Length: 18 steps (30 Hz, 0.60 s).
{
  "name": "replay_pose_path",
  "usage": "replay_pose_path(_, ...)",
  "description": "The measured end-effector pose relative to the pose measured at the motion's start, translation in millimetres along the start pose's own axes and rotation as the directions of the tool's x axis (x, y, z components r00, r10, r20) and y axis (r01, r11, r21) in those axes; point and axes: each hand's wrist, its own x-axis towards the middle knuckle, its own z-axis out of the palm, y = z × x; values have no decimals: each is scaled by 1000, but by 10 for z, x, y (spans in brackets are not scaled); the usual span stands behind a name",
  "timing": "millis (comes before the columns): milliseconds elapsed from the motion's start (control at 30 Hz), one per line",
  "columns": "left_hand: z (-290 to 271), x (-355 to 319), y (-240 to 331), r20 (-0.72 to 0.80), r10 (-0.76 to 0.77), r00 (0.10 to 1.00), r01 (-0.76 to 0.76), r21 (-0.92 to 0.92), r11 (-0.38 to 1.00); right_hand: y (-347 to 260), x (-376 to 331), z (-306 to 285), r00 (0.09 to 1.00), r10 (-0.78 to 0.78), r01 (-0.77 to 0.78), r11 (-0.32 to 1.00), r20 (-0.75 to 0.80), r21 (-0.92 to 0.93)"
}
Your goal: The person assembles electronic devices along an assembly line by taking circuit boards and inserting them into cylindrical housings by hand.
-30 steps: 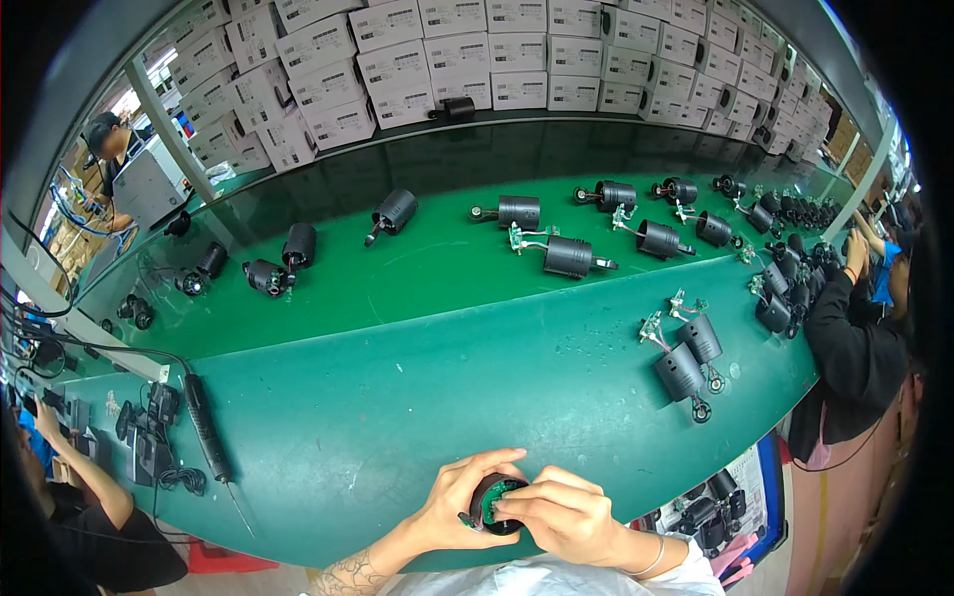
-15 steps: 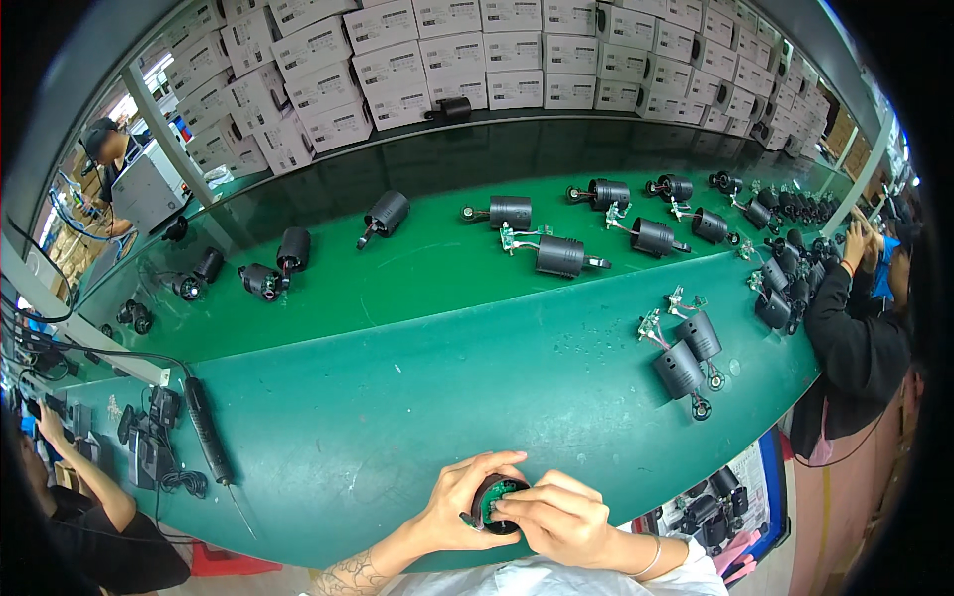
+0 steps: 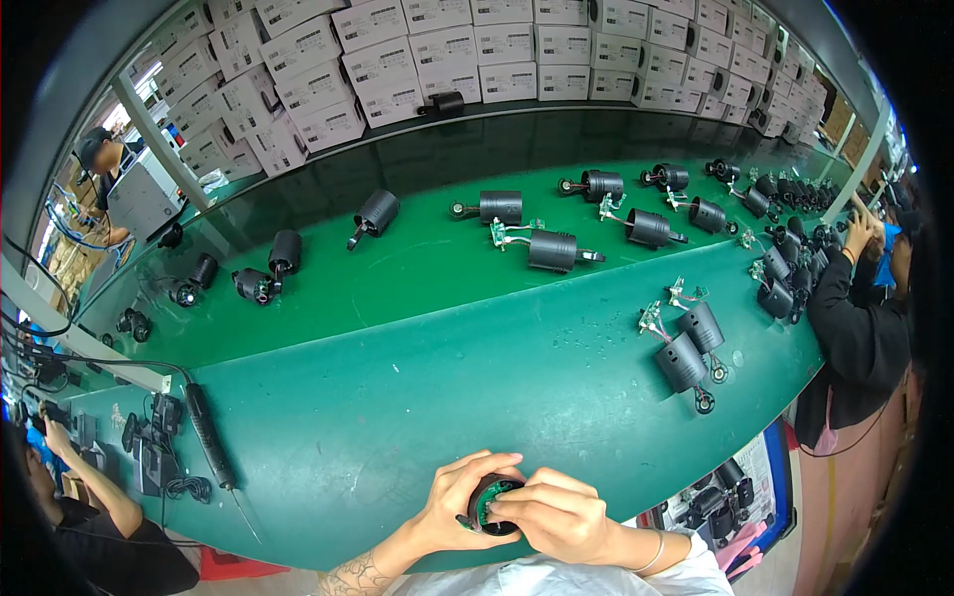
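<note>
My left hand [image 3: 455, 499] and my right hand [image 3: 558, 515] are both wrapped around one black cylindrical housing [image 3: 491, 504] at the near edge of the green table [image 3: 397, 397]. The housing's open end faces up, and a small green circuit board shows inside it. The fingers of my right hand lie over its rim, partly hiding the opening. Two more black housings [image 3: 691, 348] with loose wired boards lie on the table to the right, beyond my right hand.
Several black housings [image 3: 552, 248] lie on the lighter green belt behind. A black electric screwdriver [image 3: 209, 437] lies at the left with a cable. White boxes [image 3: 447, 50] are stacked along the back. Other people work at the right end [image 3: 855, 318] and lower left [image 3: 89, 497].
My hands stay on the housing with only small finger shifts. The housings on the belt have drifted slightly to the left.
</note>
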Motion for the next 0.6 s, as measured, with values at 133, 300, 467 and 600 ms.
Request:
replay_pose_path(133, -22, 11, 30, 20, -46, 999, 46, -23, 999, 95, -3, -79, 995, 82, -89, 983, 48, 161)
replay_pose_path(300, -23, 56, 48, 28, -27, 999, 28, -24, 999, 51, -50, -48, 999, 31, -33, 998, 37, 49)
replay_pose_path(467, 7, 14, -39, 25, 62, 998, -62, -3, 998, 6, -31, -75, 1000, 28, -28, 1000, 4, -9)
replay_pose_path(600, 39, 10, -44, -16, 99, 995, -99, 15, 995, -70, -11, -155, 995, 101, -100, 993, 18, -57)
